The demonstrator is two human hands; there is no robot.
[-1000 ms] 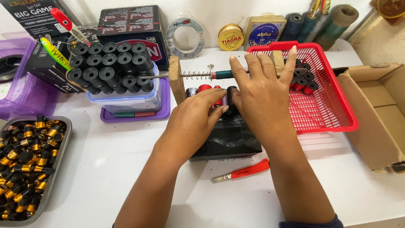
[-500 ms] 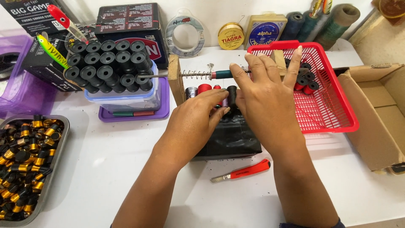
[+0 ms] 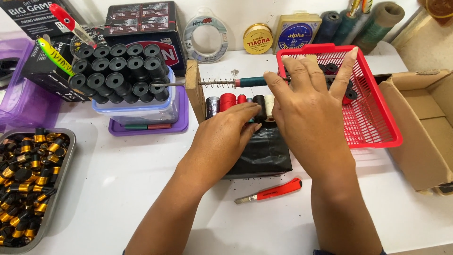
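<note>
Two hands work at the thread spools (image 3: 236, 101): left hand (image 3: 222, 141) pinching one, right hand (image 3: 309, 111) spread open, hiding the red mesh basket's (image 3: 377, 127) near side.

Bright, even light; sharp, soft shadows

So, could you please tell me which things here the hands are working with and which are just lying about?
In use: left hand, right hand, thread spools, wooden rack, spring rod.
Lying about: red knife, red basket, metal tray, cardboard box.

Red basket (image 3: 377, 123) blocks right; front open
</note>
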